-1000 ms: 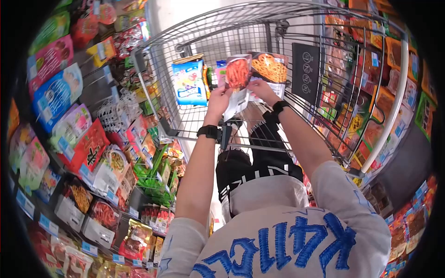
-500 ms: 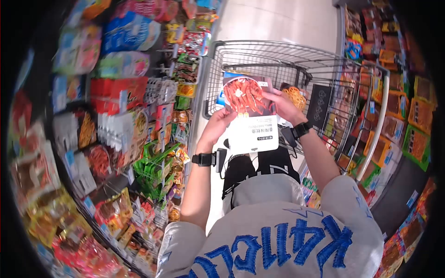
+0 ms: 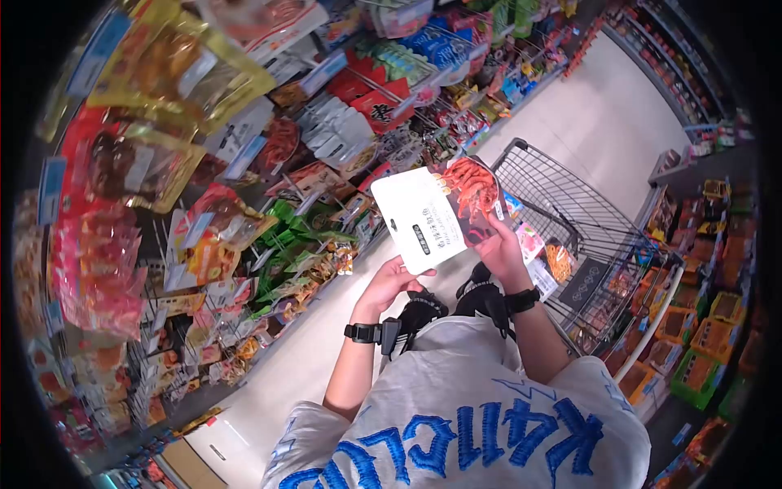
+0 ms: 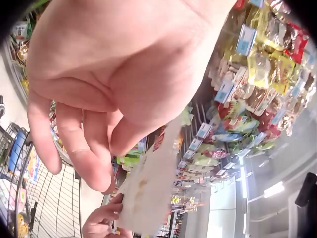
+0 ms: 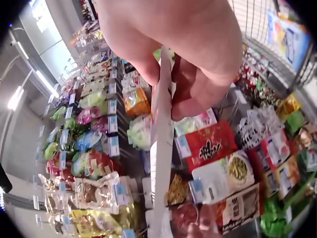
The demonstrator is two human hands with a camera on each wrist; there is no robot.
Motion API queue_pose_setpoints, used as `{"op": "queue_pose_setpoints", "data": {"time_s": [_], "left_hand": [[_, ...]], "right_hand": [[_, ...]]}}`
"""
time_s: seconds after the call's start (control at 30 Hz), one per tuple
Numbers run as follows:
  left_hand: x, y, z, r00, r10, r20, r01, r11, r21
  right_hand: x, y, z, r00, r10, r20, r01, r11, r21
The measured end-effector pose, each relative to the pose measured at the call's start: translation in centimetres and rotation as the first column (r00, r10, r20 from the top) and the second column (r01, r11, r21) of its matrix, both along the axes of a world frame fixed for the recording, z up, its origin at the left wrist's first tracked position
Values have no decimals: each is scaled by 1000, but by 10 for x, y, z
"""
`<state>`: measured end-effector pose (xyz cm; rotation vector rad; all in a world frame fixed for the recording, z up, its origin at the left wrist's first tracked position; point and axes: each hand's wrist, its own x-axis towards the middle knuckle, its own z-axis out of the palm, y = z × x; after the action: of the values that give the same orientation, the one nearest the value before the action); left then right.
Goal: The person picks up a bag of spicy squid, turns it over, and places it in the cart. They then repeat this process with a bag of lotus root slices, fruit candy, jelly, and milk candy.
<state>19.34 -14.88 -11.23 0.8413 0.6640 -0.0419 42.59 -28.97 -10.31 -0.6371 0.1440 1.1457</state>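
Note:
My right hand (image 3: 503,254) pinches a flat snack packet (image 3: 423,224) by its edge, thumb on one face and fingers on the other. The packet has a white panel with dark print, a hang hole and a picture of red food. In the right wrist view this packet (image 5: 162,144) appears edge-on between thumb and fingers. My left hand (image 3: 387,287) is just below the packet's white corner. In the left wrist view its fingers (image 4: 81,144) are loosely bent with nothing between them, and the packet (image 4: 151,183) shows beyond the thumb.
A wire shopping cart (image 3: 562,196) stands ahead to the right, with a noodle-pictured packet (image 3: 559,262) and other bags inside. Racks of hanging snack bags (image 3: 358,122) line the left side. More shelves (image 3: 700,318) stand at the right. Pale floor (image 3: 562,106) runs between them.
The packet came up out of the cart toward my body, then swung left and turned. My left hand has come off it. The view has turned toward the left racks.

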Motion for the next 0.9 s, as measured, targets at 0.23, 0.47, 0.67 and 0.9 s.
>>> {"op": "queue_pose_setpoints", "data": {"time_s": [0.23, 0.47, 0.67, 0.9], "left_hand": [[-67, -2, 50, 914, 349, 205, -384, 908, 166], [-113, 20, 87, 446, 772, 453, -840, 536, -86], [-154, 26, 102, 373, 818, 439, -912, 410, 11], [-150, 24, 120, 456, 780, 428, -875, 481, 56]], "right_hand": [[-106, 62, 38, 959, 284, -6, -282, 953, 110], [-166, 84, 67, 763, 517, 387, -566, 824, 15], [-166, 102, 89, 757, 472, 452, -563, 822, 85], [-166, 112, 88, 632, 448, 632, -551, 833, -39]]}}
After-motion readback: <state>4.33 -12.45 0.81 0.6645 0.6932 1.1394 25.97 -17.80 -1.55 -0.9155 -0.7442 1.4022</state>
